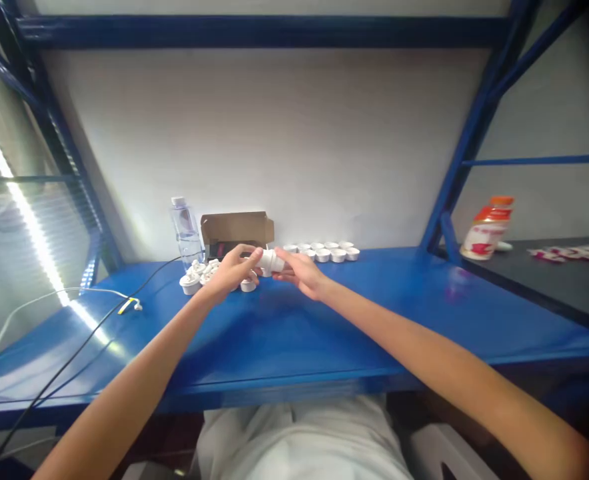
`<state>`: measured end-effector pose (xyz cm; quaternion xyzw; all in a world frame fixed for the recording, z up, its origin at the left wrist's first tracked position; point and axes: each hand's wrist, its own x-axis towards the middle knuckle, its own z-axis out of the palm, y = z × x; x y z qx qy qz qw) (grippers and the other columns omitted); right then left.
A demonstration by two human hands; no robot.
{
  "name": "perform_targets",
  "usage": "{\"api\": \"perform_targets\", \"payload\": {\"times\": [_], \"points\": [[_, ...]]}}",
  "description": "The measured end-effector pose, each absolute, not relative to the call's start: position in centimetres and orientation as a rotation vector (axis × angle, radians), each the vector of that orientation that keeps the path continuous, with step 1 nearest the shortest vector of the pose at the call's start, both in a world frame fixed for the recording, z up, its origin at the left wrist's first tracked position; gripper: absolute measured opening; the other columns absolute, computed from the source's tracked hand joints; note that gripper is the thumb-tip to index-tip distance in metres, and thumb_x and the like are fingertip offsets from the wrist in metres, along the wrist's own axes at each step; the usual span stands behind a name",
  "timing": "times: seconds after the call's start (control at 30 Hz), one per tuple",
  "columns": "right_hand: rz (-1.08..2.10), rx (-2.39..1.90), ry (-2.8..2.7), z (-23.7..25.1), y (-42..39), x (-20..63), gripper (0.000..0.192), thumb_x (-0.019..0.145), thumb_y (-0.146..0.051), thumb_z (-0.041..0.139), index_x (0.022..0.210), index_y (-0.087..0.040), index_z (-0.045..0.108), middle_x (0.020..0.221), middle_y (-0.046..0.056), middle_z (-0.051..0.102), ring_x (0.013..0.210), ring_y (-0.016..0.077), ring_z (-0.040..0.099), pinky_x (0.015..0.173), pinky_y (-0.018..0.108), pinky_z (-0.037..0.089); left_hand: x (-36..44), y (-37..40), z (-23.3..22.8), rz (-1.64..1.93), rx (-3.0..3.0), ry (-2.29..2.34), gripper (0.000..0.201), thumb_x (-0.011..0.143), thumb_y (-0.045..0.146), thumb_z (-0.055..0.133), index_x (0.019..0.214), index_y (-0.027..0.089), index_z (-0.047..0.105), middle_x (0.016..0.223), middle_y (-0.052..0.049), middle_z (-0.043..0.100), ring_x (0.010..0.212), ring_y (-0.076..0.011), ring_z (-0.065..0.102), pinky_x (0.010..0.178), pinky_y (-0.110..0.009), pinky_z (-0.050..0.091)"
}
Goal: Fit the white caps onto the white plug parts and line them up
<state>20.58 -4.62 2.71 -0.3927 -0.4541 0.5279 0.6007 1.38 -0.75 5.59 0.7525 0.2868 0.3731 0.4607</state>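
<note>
Between my two hands, above the blue table, is a small white cup-like piece [271,261]. My left hand [235,270] pinches its left side with the thumb on top. On the other side my right hand [300,272] has its fingers closed round the right end. The hands partly cover it, so its exact kind cannot be made out. Below and left of it, white cups [190,285] stand together, some with small white pieces on top. Several more white cups [338,255] are set in rows near the wall, to the right of my hands.
At the back are a clear water bottle [186,230] and an open cardboard box [237,230]. Cables [124,299] cross the left of the blue table [294,340]. An orange-capped bottle [488,230] stands at right, beside a dark surface [564,280]. Blue frame posts [467,160] rise at both sides.
</note>
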Motion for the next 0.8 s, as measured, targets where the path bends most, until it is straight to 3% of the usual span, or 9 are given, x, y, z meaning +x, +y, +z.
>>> {"api": "perform_targets", "payload": {"times": [0.13,0.23,0.3,0.43,0.5,0.6,0.67,0.73,0.8], "points": [[1.21,-0.894,-1.072,2.7,-4.7,20.6,0.033,0.09,-0.046,0.068,0.098,-0.014,0.072,0.088,0.008,0.077,0.072,0.0168,0.071,0.069,0.027,0.061,1.7,-1.1,5.4,1.011,1.947,0.569,0.099,0.061,0.037,0.087,0.144,0.032,0.034,0.134,-0.013,0.058,0.113,-0.0269,0.062,0.086,-0.037,0.052],[1.223,-0.883,-1.125,2.5,-4.6,20.6,0.033,0.088,-0.047,0.07,0.097,-0.016,0.073,0.089,0.007,0.077,0.073,0.0173,0.071,0.069,0.027,0.06,1.8,-1.2,5.5,0.997,1.91,0.689,0.067,0.08,0.052,0.07,0.135,0.024,0.047,0.117,-0.012,0.065,0.101,-0.0259,0.066,0.081,-0.037,0.053],[1.226,-0.88,-1.143,2.3,-4.5,20.6,0.032,0.085,-0.047,0.072,0.095,-0.017,0.074,0.089,0.006,0.076,0.073,0.0173,0.071,0.068,0.027,0.06,1.8,-1.1,5.6,0.999,1.917,0.725,0.056,0.083,0.055,0.065,0.125,0.02,0.054,0.108,-0.012,0.066,0.093,-0.0256,0.067,0.08,-0.039,0.053],[1.202,-0.887,-1.12,2.1,-4.3,20.7,0.031,0.084,-0.047,0.073,0.095,-0.017,0.074,0.088,0.007,0.077,0.076,0.019,0.071,0.068,0.028,0.061,1.8,-1.3,5.7,1.138,2.007,0.529,0.084,0.067,0.04,0.084,0.137,0.032,0.04,0.147,-0.012,0.044,0.124,-0.0287,0.055,0.095,-0.04,0.05],[1.202,-0.882,-1.119,2.1,-4.3,20.8,0.031,0.084,-0.047,0.072,0.097,-0.018,0.075,0.088,0.006,0.076,0.077,0.0199,0.071,0.068,0.03,0.061,1.9,-1.4,5.6,1.123,1.99,0.61,0.078,0.073,0.045,0.078,0.139,0.03,0.039,0.142,-0.014,0.047,0.117,-0.0281,0.06,0.09,-0.04,0.052],[1.188,-0.889,-1.136,2.0,-4.2,20.8,0.03,0.081,-0.046,0.074,0.096,-0.02,0.074,0.086,0.004,0.075,0.074,0.0185,0.07,0.066,0.028,0.059,1.8,-1.2,5.2,0.988,2.02,0.683,0.055,0.085,0.049,0.064,0.13,0.022,0.048,0.116,-0.013,0.062,0.091,-0.0241,0.067,0.08,-0.04,0.055],[1.164,-0.932,-1.135,1.9,-4.0,20.9,0.033,0.082,-0.05,0.071,0.093,-0.019,0.072,0.08,0.003,0.073,0.069,0.0177,0.067,0.062,0.028,0.056,1.8,-0.8,4.9,0.959,2.151,0.549,0.056,0.08,0.039,0.07,0.129,0.023,0.051,0.123,-0.012,0.06,0.101,-0.0252,0.065,0.088,-0.041,0.054],[1.09,-1.0,-1.141,1.8,-3.6,21.3,0.039,0.084,-0.056,0.063,0.088,-0.019,0.07,0.074,0.004,0.071,0.063,0.0179,0.064,0.058,0.029,0.052,1.9,-0.5,4.7,0.999,2.293,0.435,0.068,0.073,0.029,0.076,0.135,0.026,0.048,0.139,-0.012,0.051,0.119,-0.0272,0.058,0.098,-0.041,0.049],[0.871,-1.114,-1.254,1.7,-3.2,22.1,0.038,0.083,-0.057,0.061,0.084,-0.019,0.068,0.071,0.004,0.068,0.063,0.0184,0.062,0.058,0.029,0.049,1.9,-0.3,4.7,1.054,2.421,0.467,0.069,0.073,0.026,0.074,0.137,0.027,0.048,0.143,-0.011,0.048,0.126,-0.0278,0.052,0.102,-0.041,0.046]]}}
